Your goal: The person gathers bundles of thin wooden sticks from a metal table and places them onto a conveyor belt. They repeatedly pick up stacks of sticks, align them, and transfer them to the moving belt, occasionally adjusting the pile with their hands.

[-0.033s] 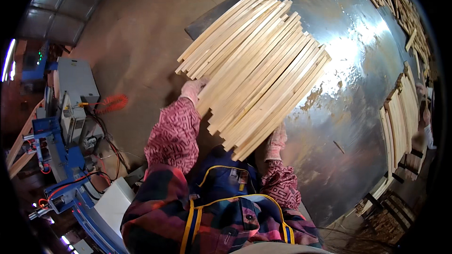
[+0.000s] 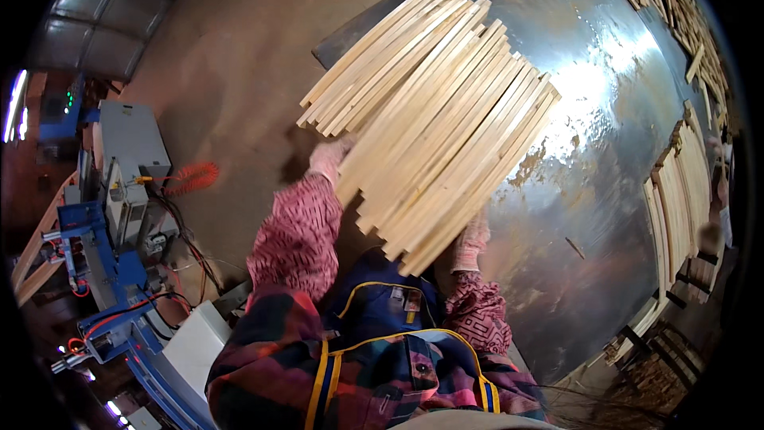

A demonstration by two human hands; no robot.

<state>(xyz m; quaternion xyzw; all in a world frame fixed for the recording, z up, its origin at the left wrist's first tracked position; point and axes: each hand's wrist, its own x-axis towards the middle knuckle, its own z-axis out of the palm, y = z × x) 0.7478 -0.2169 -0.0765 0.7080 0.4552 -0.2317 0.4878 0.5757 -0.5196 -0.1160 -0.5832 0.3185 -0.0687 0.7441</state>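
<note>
A wide row of pale wooden strips (image 2: pixel 446 127) lies side by side on the dark metal table, their near ends uneven and jutting over its edge toward me. My left hand (image 2: pixel 328 159), in a pale pinkish glove, grips the left side of the nearer group, its fingertips hidden by the wood. On the other side, my right hand (image 2: pixel 474 237), gloved alike, holds the right edge of that group, its fingers mostly under or behind the strips. Further left, a second group of strips (image 2: pixel 374 56) sits slightly apart at its near ends, with neither hand on it.
The shiny metal tabletop (image 2: pixel 573 271) stretches to the right, with a small wood sliver (image 2: pixel 574 248) on it. Another stack of strips (image 2: pixel 683 191) stands at the far right near a person's arm. Loose wood (image 2: pixel 668 0) is heaped beyond. Blue machinery (image 2: pixel 111 271) with hoses stands left.
The near ends of the gripped strips have shifted slightly right and toward me, with both hands moving along. The far-left group has stayed in place.
</note>
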